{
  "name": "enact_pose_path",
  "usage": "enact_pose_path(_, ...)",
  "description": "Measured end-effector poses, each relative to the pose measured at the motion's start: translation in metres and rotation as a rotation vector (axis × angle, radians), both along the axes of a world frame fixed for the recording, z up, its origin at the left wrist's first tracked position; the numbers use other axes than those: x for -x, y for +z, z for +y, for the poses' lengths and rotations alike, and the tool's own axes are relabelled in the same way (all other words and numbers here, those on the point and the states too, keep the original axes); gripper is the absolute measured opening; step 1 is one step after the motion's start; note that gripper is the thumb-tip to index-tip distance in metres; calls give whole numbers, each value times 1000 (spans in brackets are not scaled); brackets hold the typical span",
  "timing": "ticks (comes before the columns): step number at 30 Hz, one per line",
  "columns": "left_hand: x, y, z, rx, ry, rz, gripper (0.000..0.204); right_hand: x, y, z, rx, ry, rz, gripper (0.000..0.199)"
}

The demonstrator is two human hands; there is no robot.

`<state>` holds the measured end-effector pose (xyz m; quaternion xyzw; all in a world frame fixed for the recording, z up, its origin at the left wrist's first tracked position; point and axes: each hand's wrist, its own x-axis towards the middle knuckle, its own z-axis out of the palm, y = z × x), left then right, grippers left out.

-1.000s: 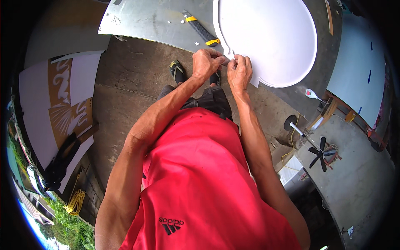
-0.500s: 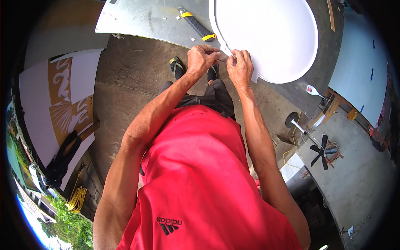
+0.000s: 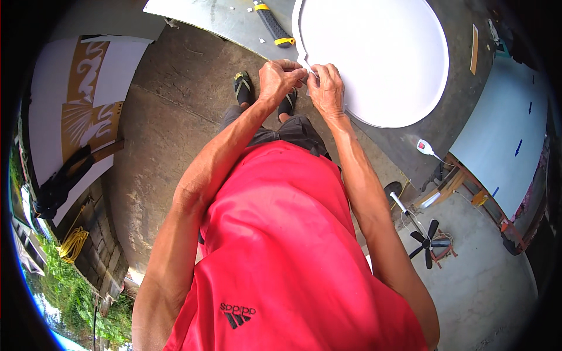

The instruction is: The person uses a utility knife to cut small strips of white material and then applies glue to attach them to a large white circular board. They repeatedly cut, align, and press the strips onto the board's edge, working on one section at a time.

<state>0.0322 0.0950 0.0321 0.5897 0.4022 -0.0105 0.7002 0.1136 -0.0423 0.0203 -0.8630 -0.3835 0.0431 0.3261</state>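
A round white panel with a thin raised rim lies at the front edge of the grey table. A narrow white strip follows its left rim and comes away from it near my fingers. My left hand is closed in a pinch at the strip's loose end. Right beside it, my right hand pinches the same strip against the panel's near edge. The fingertips of both hands almost meet, and they partly hide the strip.
A black-and-yellow utility knife lies left of the panel among small white scraps. To the right are a light blue sheet, a white device with a cord, and a fan. Patterned boards stand at left.
My hands have come closer together, the right one shifting left toward the left hand. A white flap beside my right wrist no longer shows. The whole view has turned slightly.
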Motion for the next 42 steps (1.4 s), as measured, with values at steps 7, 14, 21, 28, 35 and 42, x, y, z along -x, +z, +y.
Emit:
enact_pose_path(7, -1, -4, -16, -56, 127, 2, 28, -14, -6, -3, -13, 12, 153, 14)
enact_pose_path(14, -6, -8, -28, -104, 183, 77, 31, -29, 6, -7, 47, 79, 229, 15)
enact_pose_path(21, -14, -9, -33, -177, 216, 167, 33, -26, 8, -9, 78, 223, 5, 18)
enact_pose_path(28, -18, -14, -37, -284, 243, 195, 32, -21, -1, -12, 29, 197, -22, 16)
enact_pose_path(35, -14, -13, -42, -236, 327, 27, 26, -20, 7, -7, 17, 197, -19, 5)
enact_pose_path(42, -10, -19, -40, -210, 325, -27, 26, -22, 6, -3, -1, 155, 17, 4)
